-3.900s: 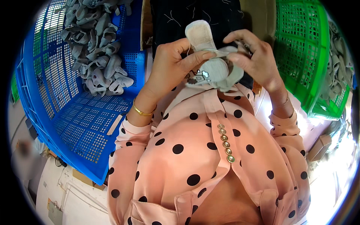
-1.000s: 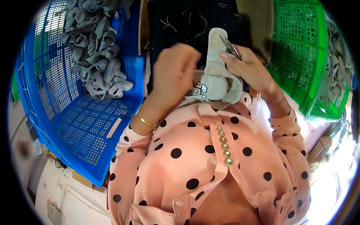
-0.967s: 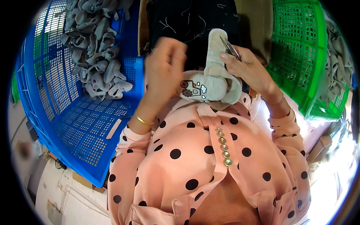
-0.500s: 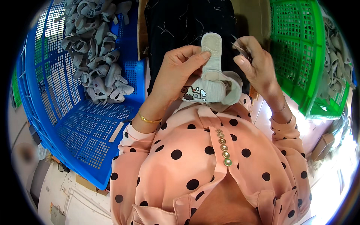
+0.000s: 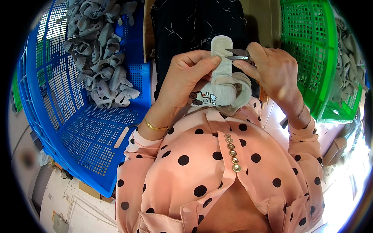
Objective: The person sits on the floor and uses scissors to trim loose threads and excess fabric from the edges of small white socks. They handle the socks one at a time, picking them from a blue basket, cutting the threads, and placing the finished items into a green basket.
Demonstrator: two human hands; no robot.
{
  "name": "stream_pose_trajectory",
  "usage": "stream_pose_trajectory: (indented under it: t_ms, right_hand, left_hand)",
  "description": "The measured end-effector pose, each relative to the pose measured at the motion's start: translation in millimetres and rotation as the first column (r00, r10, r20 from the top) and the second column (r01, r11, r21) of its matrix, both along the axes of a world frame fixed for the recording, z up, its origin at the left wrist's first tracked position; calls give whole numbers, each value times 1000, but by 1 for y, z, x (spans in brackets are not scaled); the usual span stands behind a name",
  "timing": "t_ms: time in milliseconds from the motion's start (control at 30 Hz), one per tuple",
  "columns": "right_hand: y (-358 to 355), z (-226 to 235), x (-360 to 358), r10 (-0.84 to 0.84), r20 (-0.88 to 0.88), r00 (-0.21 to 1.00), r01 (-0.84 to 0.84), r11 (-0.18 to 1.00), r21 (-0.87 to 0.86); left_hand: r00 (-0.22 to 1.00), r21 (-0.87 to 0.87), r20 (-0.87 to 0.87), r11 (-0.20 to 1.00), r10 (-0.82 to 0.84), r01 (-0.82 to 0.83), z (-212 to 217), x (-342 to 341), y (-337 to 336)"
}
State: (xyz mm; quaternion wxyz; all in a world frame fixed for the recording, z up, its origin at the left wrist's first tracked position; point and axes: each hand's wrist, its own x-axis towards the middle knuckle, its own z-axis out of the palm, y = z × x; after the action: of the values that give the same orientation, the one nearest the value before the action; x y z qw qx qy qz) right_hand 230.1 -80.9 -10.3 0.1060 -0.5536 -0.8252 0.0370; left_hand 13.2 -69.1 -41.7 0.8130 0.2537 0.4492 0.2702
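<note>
My left hand [image 5: 189,73] pinches the upright strap of a small grey cloth shoe [image 5: 225,93], thumb in front. The strap has a rounded top with a stitched pale patch. A printed or embroidered vehicle with little clouds decorates the shoe's side, and its curved opening lies to the right. My right hand [image 5: 274,70] is closed round a pair of small metal thread snips [image 5: 237,55]. Their parted blades point left, with the tips at the strap's right side, close to my left thumb. The handles are mostly hidden in my fingers.
A blue plastic crate [image 5: 89,136] on the left holds a heap of similar grey cloth pieces [image 5: 99,50]. At the right is a green plastic crate [image 5: 311,42], with more grey pieces [image 5: 345,62] beyond its wall. Loose threads cling to my dark trousers [image 5: 198,23].
My right hand has turned and moved the snips left and slightly down, bringing the blades up to the strap. My left hand and the shoe have shifted only slightly.
</note>
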Motion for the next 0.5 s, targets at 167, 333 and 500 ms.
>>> stream_pose_trajectory:
  t_ms: [167, 333, 500]
  right_hand:
    - [19, -10, 6, -293, -155, 944, 276, 953, -123]
    - [14, -13, 11, -368, -625, 689, 100, 902, -421]
    - [6, -5, 1, -248, -577, 778, -9, 914, -405]
  left_hand:
    - [998, 27, -21, 998, -55, 55, -2, -3, 1]
    - [1000, -24, 3, 1000, 19, -19, -4, -1, 0]
    - [999, 18, 11, 999, -49, 49, 0, -2, 1]
